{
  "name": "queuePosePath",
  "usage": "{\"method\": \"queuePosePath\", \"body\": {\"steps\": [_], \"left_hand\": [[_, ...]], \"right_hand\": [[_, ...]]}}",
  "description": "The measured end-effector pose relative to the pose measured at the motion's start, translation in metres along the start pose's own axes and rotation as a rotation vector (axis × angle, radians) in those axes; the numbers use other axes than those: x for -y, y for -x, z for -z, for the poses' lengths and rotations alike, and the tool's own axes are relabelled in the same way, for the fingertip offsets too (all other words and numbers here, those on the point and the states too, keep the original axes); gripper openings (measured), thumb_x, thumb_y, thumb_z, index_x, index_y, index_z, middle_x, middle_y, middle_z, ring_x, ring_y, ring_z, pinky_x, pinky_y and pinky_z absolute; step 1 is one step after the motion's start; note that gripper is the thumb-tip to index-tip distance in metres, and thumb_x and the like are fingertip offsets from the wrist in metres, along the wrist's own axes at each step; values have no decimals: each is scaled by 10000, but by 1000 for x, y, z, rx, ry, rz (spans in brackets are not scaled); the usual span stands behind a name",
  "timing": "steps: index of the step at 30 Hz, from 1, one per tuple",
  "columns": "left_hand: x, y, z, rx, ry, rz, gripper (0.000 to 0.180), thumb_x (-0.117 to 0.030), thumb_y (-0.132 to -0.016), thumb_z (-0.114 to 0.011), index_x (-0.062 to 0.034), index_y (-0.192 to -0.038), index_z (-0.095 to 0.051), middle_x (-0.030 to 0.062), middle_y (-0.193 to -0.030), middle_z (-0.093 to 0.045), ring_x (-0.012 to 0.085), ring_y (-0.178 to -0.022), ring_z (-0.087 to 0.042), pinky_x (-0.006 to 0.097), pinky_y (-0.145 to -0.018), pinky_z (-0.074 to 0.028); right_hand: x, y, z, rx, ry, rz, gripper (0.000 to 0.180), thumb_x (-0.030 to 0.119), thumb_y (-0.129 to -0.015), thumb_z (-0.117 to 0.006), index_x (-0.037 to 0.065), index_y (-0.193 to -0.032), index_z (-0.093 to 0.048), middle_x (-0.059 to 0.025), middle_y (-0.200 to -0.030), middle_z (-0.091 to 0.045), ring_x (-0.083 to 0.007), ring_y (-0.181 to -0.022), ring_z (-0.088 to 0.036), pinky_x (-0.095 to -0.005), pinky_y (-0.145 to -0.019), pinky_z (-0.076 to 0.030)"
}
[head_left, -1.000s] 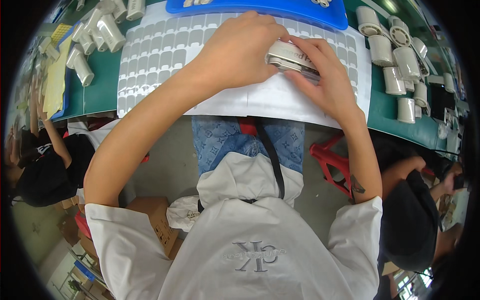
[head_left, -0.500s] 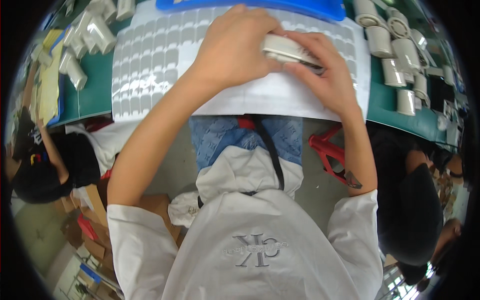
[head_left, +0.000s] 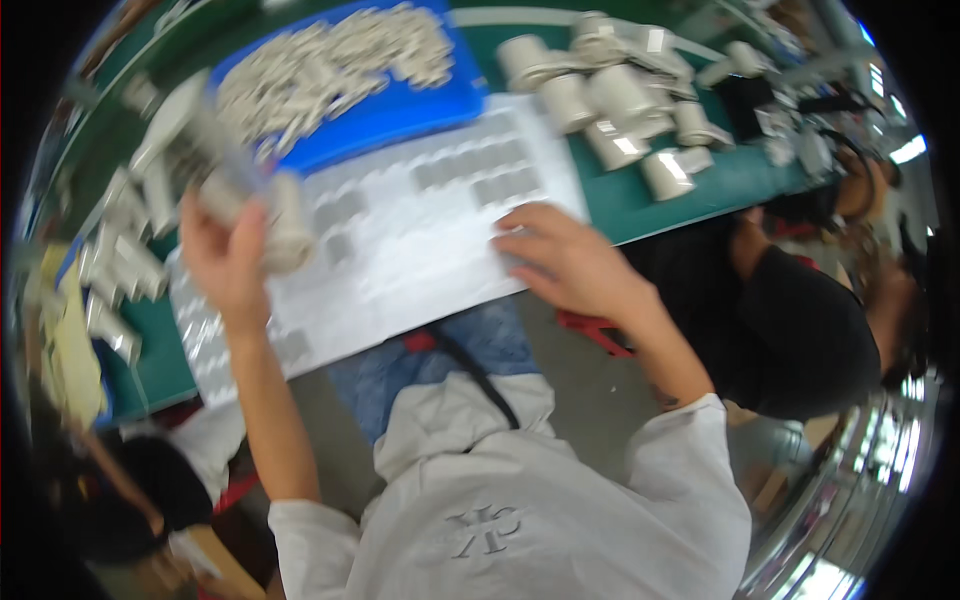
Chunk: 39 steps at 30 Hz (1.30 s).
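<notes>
My left hand (head_left: 228, 262) is raised at the left and grips a stack of white parts (head_left: 283, 222), blurred by motion. My right hand (head_left: 560, 255) rests flat, fingers apart, on the near edge of a large white sheet (head_left: 400, 240) covered with rows of small grey stickers. The sheet lies on a green table (head_left: 700, 185), partly hanging over its front edge. Beyond the sheet a blue tray (head_left: 400, 105) holds a heap of small pale parts (head_left: 330, 60).
Several white rolls (head_left: 620, 95) stand at the back right of the table. More white stacked parts (head_left: 125, 260) lie at the left. A person in black (head_left: 800, 320) sits to my right, another person (head_left: 110, 490) at lower left. A red stool (head_left: 590, 330) is under the table.
Both hands held one white stack together over the sheet; now the left hand has carried it off to the left, the right hand lies on the sheet, and the view has swung.
</notes>
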<state>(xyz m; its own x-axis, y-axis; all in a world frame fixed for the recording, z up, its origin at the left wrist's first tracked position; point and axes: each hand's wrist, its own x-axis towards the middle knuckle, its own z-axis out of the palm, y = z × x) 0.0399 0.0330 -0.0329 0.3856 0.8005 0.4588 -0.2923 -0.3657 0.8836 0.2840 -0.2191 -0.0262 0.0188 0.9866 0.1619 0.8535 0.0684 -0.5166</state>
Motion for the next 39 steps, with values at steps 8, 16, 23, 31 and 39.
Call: {"method": "queuePosePath", "body": {"steps": [8,16,23,31,39], "left_hand": [[70,20,34,-21,240,156,489,-134,-943,-494,95,-1357,-373,212,-1115,-582,261,-950,-611,376,-850,-522],[65,9,1,36,87,181,423,-220,-984,-516,46,-1297,-414,153,-997,-608,199,-857,-602,337,-766,-515],[37,9,7,-78,184,148,298,-217,-972,-558,14,-1158,-541,121,-972,-603,219,-837,-610,384,-767,-530],[-60,15,-58,214,58,95,254,7,-800,-678,-18,-1048,-631,34,-899,-660,109,-789,-618,257,-712,-493],[-41,32,-74,301,-56,-34,224,-31,-621,-747,-74,-802,-622,41,-718,-644,165,-624,-621,278,-575,-478]], "right_hand": [[-13,-4,-29,-110,-112,123,130,31,-778,-655,5,-895,-606,-164,-1141,-560,-348,-1114,-535,-413,-952,-443],[-5,23,-40,-292,-57,73,168,67,-789,-672,-11,-920,-602,-159,-1104,-554,-335,-1075,-541,-390,-924,-449],[-8,11,-30,-126,-279,-30,168,35,-814,-674,35,-938,-560,-148,-1071,-581,-333,-1074,-577,-448,-1033,-420],[-5,13,4,-573,-939,-223,95,-26,-849,-621,38,-898,-570,-120,-1103,-614,-202,-1050,-575,-344,-968,-429],[89,-66,19,-524,-1104,52,397,-90,-759,-689,-13,-1106,-513,-94,-921,-597,-165,-873,-594,-304,-883,-443]]}}
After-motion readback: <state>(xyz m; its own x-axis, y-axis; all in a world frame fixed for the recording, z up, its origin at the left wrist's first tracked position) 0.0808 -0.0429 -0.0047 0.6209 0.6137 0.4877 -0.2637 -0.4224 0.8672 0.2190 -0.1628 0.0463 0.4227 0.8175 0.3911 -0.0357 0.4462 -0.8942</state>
